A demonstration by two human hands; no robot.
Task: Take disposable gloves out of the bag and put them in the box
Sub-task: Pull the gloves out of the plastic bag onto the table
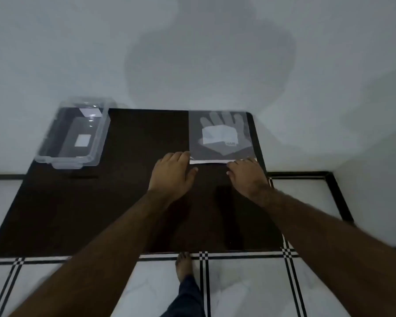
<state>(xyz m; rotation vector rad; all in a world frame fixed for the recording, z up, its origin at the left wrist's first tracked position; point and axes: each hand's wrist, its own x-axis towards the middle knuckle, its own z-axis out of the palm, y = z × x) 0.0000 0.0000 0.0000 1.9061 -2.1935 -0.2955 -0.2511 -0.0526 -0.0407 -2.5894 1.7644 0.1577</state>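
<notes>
Nearest to the camera is a bare foot [183, 265] on the tiled floor [245, 284], just at the near edge of the dark tabletop [89, 213]. Far to the left on the tabletop stands the clear plastic box [72, 135], open on top and seeming empty, with its left side hanging a little over the left edge. The left hand [173, 172] lies flat with fingers spread and open, its fingertips touching the near left corner of the bag [222, 136]. The bag is transparent and flat, at the far right corner of the tabletop, and the disposable gloves [222, 131] are inside it, so nothing is taken out yet. The right hand [246, 177] is also open, fingers resting on the white strip at the near right corner of the bag; neither hand is clamped on anything. I judge the step now is to open the bag at this near strip. To do it well, one hand should hold the bag down while the other lifts the flap, because such thin plastic slides easily. The bag is close to the right and far edges, so pulling toward the body is safer. Between bag and box the tabletop is free, giving a clear way to the left.
</notes>
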